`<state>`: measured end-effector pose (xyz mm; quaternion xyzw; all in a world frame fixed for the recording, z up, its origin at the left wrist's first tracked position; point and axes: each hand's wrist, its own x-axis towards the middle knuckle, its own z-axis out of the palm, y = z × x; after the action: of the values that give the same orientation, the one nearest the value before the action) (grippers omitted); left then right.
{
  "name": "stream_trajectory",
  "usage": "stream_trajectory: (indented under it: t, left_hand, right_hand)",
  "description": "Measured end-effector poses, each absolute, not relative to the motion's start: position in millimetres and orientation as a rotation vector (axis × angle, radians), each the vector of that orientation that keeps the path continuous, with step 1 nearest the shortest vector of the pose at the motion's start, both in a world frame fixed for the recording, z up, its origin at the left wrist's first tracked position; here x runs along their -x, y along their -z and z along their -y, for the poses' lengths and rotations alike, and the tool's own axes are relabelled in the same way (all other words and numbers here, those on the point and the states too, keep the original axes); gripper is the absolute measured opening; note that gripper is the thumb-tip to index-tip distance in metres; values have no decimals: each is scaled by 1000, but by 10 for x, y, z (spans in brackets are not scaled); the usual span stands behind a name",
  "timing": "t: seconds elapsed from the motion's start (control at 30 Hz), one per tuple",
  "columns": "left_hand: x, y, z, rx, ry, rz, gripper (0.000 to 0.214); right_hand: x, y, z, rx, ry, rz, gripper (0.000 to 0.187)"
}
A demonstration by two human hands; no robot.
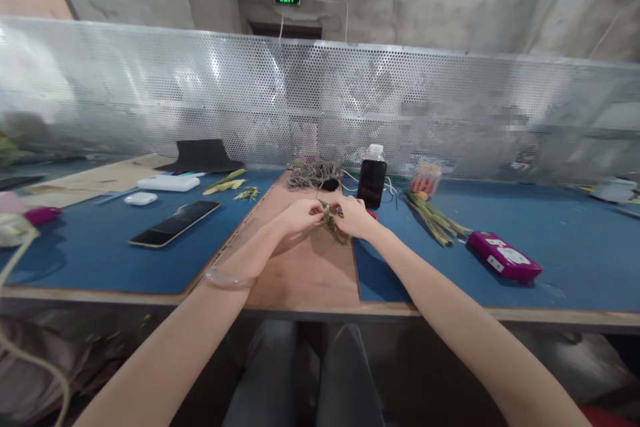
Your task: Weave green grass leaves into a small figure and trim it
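Over the brown board in the middle of the table, my left hand (303,215) and my right hand (353,215) meet at a small green piece of plant leaf (329,219), which looks folded or woven. The fingers of both hands are closed on it, and its loose ends hang below them. Something small, dark and yellow shows at my right fingers; I cannot make out what it is. A red object (373,214) lies partly hidden behind my right hand. Beyond the hands sits a tangled heap of grey wire or cord (313,175).
To the left lie a phone (175,224), a white earphone case (141,199), a white box (169,183) and leaf scraps (247,193). On the right stand a dark bottle (373,180), long green stalks (434,217) and a magenta box (504,257). A perforated metal screen (240,93) runs behind.
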<state>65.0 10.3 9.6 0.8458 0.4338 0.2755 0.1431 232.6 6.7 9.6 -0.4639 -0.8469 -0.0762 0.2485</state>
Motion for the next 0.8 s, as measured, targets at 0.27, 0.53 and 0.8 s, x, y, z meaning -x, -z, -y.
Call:
stream_trajectory:
  t: [0.27,0.53,0.8]
  left_hand:
    - [-634,-74,-129,-2435,-807,-1220,27]
    - [-662,-115,-63,-2432,-809,-1232,27]
    - [-668,-137,-11,-2422,-803,-1228,23]
  right_hand:
    - [-2333,-105,-57,1232,189,2375,19]
    - [-2333,-118,-71,1207,219,2395,18]
    - [-2347,-117,-93,1208,229,2418,17]
